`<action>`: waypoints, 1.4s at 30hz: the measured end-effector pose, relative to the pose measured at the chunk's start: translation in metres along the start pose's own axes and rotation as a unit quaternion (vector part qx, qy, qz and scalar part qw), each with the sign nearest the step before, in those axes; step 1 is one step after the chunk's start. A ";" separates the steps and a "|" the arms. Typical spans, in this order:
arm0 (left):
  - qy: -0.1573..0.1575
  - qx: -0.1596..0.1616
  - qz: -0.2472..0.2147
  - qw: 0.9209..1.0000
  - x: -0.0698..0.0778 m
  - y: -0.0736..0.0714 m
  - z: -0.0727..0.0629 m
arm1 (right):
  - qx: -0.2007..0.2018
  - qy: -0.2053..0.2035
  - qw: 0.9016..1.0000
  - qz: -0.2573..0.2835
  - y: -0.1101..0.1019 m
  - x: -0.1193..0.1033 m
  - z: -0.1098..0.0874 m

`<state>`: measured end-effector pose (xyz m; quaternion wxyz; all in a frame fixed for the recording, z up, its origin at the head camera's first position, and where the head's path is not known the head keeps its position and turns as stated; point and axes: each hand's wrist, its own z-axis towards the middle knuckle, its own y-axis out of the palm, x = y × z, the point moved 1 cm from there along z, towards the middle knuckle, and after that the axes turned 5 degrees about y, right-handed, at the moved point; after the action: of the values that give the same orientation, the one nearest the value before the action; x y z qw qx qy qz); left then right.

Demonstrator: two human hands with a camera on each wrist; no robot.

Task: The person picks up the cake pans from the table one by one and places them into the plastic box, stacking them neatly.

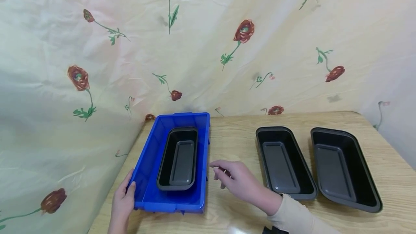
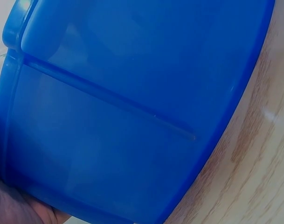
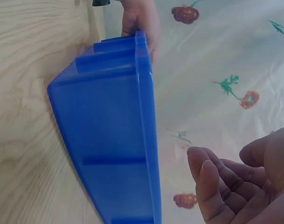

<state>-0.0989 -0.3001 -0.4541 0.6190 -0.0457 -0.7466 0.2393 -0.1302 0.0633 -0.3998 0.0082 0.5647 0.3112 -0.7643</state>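
Note:
A blue plastic bin [image 1: 147, 176] stands on the left of the table, with one dark loaf pan [image 1: 183, 163] lying inside it. My left hand [image 1: 122, 199] grips the bin's rim near its front left corner, thumb on the inner side. In the left wrist view the bin's ribbed outer wall [image 2: 109, 140] fills most of the picture, and only part of the left hand [image 2: 20, 205] shows. Just right of the bin is my right hand [image 1: 238, 181], apart from it. The right wrist view shows this hand [image 3: 244, 186] with loosely bent fingers and nothing in them.
Two more dark loaf pans stand on the right of the wooden table [image 1: 234, 136]: a nearer one [image 1: 281, 165] beside my right forearm and another [image 1: 334, 172] farther right. A flowered cloth [image 1: 201, 46] hangs behind the table and along its left side.

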 end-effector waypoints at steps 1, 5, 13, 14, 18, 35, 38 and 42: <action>0.000 0.000 -0.001 1.000 0.000 0.000 0.000 | 0.000 0.005 1.000 0.007 -0.004 0.000 -0.002; 0.012 0.003 -0.001 1.000 -0.001 -0.001 -0.001 | 0.001 0.029 0.999 0.022 -0.017 0.001 -0.012; 0.007 -0.001 0.002 1.000 -0.002 -0.001 0.000 | 0.042 0.033 0.998 0.023 -0.038 0.012 -0.030; 0.008 -0.001 0.002 1.000 -0.002 -0.001 0.000 | 0.046 0.033 0.998 0.023 -0.041 0.013 -0.032; 0.009 -0.001 -0.002 1.000 -0.002 -0.001 -0.001 | 0.059 0.029 0.998 0.026 -0.051 0.018 -0.038; 0.013 -0.002 -0.005 1.000 -0.002 -0.002 -0.002 | 0.110 0.078 0.991 0.017 -0.085 0.035 -0.069; 0.015 -0.002 -0.006 1.000 -0.001 -0.002 -0.002 | 0.124 0.100 0.987 0.004 -0.094 0.036 -0.075; 0.021 -0.001 -0.008 1.000 -0.001 -0.001 -0.002 | 0.138 0.113 0.984 -0.017 -0.104 0.038 -0.083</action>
<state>-0.0968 -0.3010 -0.4545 0.6363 -0.0450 -0.7341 0.2329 -0.1109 0.2000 -0.3983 -0.1178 0.6377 0.2113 -0.7313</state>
